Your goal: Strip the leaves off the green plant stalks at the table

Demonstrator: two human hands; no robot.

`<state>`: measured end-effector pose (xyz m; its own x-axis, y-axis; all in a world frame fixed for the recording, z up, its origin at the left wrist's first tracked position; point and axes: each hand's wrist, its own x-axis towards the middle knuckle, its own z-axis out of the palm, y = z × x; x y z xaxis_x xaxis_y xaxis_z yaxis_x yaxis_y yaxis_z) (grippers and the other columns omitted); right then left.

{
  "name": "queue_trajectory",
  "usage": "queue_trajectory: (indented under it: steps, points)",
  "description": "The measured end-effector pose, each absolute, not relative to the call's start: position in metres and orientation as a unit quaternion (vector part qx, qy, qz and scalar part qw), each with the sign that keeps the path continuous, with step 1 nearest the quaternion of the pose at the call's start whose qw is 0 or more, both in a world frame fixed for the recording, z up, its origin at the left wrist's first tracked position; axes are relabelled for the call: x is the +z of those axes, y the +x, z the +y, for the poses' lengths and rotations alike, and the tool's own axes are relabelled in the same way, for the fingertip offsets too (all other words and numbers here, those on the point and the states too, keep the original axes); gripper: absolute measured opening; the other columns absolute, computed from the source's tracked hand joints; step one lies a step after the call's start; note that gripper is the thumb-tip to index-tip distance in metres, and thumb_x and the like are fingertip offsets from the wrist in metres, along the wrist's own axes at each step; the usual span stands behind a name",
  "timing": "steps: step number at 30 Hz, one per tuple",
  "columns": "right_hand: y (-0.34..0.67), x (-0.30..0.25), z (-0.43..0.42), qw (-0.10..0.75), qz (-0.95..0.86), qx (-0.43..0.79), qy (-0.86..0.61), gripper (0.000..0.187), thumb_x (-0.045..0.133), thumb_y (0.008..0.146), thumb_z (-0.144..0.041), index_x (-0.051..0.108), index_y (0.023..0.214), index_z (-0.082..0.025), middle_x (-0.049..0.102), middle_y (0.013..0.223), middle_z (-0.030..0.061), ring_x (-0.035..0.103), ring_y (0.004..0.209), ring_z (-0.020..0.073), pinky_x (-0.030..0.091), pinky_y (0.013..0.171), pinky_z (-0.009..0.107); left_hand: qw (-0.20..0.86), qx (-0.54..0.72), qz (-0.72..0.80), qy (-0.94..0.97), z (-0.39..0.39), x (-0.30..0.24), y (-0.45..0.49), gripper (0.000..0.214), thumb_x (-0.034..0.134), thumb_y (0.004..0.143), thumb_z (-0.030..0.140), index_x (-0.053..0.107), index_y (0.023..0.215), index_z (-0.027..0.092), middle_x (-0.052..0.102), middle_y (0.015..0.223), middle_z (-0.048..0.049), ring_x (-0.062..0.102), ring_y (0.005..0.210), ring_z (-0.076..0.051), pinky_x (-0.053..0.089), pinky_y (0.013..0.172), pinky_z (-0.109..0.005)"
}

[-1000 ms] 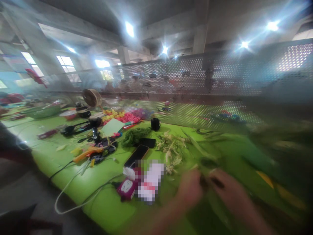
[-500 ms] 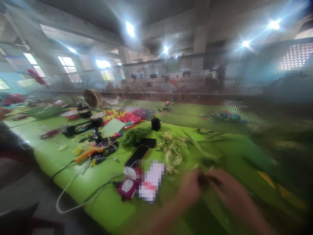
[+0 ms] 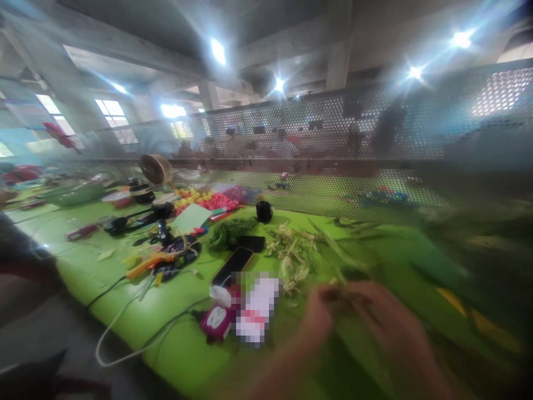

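Low on the right side of the head view, my left hand (image 3: 321,312) and my right hand (image 3: 389,319) are close together above the green table. Both are closed, fingers curled inward, pinching what looks like a thin green stem (image 3: 340,276) between them; blur hides its exact shape. Just beyond the fingers lie long green leaf-like strips (image 3: 333,244). Left of them is a loose heap of pale yellow-green petal-like pieces (image 3: 293,253).
A purple tissue pack (image 3: 217,319), dark phones (image 3: 233,266), a black cup (image 3: 264,211) and green netting (image 3: 229,232) lie leftward. Further left are an orange-handled tool (image 3: 150,264) with cables, a fan (image 3: 156,169) and pink and yellow pieces (image 3: 214,204). A perforated screen (image 3: 316,150) stands behind.
My hands have drawn slightly nearer each other, and the left has turned and shifted a little left. The camera view has moved slightly. Things on the table stay put.
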<state>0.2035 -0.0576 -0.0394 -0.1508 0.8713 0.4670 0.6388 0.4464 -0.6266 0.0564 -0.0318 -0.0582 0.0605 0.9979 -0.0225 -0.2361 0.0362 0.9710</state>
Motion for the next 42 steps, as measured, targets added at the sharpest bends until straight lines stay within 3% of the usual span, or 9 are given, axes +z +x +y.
queue_trajectory:
  steps: [3, 6, 13, 18, 22, 27, 37, 42]
  points:
    - [0.199, -0.035, -0.061, 0.442, -0.732, 0.153, -0.496, 0.017, 0.055, 0.083, -0.036, 0.068, 0.088, -0.027, 0.071, 0.091, 0.0035, 0.066, 0.08, 0.0202, 0.052, 0.073, 0.03, 0.659, 0.564, 0.418, 0.269, -0.027, -0.059, 0.051, 0.039, 0.08, 0.059, 0.043, 0.067, 0.082, 0.014, 0.067, 0.076, -0.0054, 0.06, 0.066, -0.016, 0.048, 0.068, -0.031]
    - [0.193, -0.041, -0.061, 0.441, -0.719, 0.216, -0.492, 0.015, 0.057, 0.081, -0.036, 0.069, 0.084, -0.027, 0.071, 0.086, 0.0025, 0.066, 0.077, 0.0202, 0.052, 0.07, 0.029, 0.691, 0.593, 0.375, 0.174, -0.028, -0.052, 0.048, 0.044, 0.08, 0.061, 0.041, 0.064, 0.095, 0.017, 0.07, 0.091, -0.0072, 0.064, 0.076, -0.017, 0.05, 0.071, -0.029]
    - [0.185, -0.055, -0.056, 0.444, -0.628, 0.334, -0.545, 0.031, 0.054, 0.083, -0.042, 0.068, 0.103, -0.024, 0.073, 0.105, 0.0069, 0.069, 0.089, 0.0233, 0.053, 0.078, 0.032, 0.722, 0.579, 0.326, 0.192, -0.045, -0.031, 0.057, 0.034, 0.081, 0.062, 0.037, 0.067, 0.083, 0.015, 0.07, 0.09, -0.0081, 0.064, 0.09, -0.02, 0.048, 0.083, -0.031]
    - [0.185, -0.058, -0.056, 0.42, -0.625, 0.391, -0.529, 0.038, 0.056, 0.082, -0.048, 0.066, 0.107, -0.02, 0.074, 0.102, 0.0082, 0.069, 0.09, 0.0252, 0.053, 0.08, 0.035, 0.725, 0.576, 0.312, 0.213, -0.052, -0.034, 0.064, 0.03, 0.082, 0.06, 0.034, 0.069, 0.076, 0.012, 0.07, 0.091, -0.0097, 0.062, 0.094, -0.022, 0.046, 0.088, -0.032]
    - [0.189, -0.06, -0.054, 0.412, -0.664, 0.338, -0.525, 0.029, 0.052, 0.085, -0.04, 0.067, 0.103, -0.023, 0.072, 0.1, 0.0068, 0.066, 0.091, 0.0243, 0.05, 0.08, 0.034, 0.732, 0.568, 0.323, 0.193, -0.048, -0.04, 0.063, 0.032, 0.083, 0.06, 0.034, 0.069, 0.078, 0.012, 0.07, 0.081, -0.0076, 0.065, 0.081, -0.02, 0.049, 0.079, -0.031]
    - [0.195, -0.061, -0.051, 0.343, -0.713, 0.298, -0.534, 0.021, 0.048, 0.085, -0.034, 0.066, 0.08, -0.025, 0.07, 0.081, 0.0026, 0.063, 0.075, 0.0221, 0.047, 0.067, 0.031, 0.694, 0.585, 0.382, 0.175, -0.037, -0.05, 0.055, 0.039, 0.083, 0.058, 0.038, 0.067, 0.084, 0.014, 0.069, 0.073, -0.0041, 0.065, 0.068, -0.018, 0.051, 0.068, -0.029]
    - [0.208, -0.067, -0.037, 0.282, -0.726, 0.32, -0.539, 0.019, 0.052, 0.075, -0.034, 0.068, 0.073, -0.023, 0.072, 0.077, 0.0025, 0.063, 0.074, 0.0239, 0.045, 0.062, 0.031, 0.629, 0.597, 0.42, 0.268, -0.028, -0.055, 0.049, 0.041, 0.079, 0.061, 0.046, 0.067, 0.079, 0.011, 0.066, 0.07, -0.0052, 0.06, 0.063, -0.014, 0.048, 0.063, -0.026]
    - [0.205, -0.051, -0.041, 0.335, -0.683, 0.379, -0.526, 0.03, 0.055, 0.08, -0.047, 0.067, 0.091, -0.023, 0.073, 0.094, 0.0042, 0.065, 0.085, 0.0235, 0.048, 0.073, 0.031, 0.621, 0.542, 0.448, 0.347, -0.028, -0.05, 0.045, 0.04, 0.076, 0.063, 0.05, 0.064, 0.073, 0.012, 0.057, 0.057, 0.0004, 0.05, 0.049, -0.009, 0.04, 0.052, -0.022]
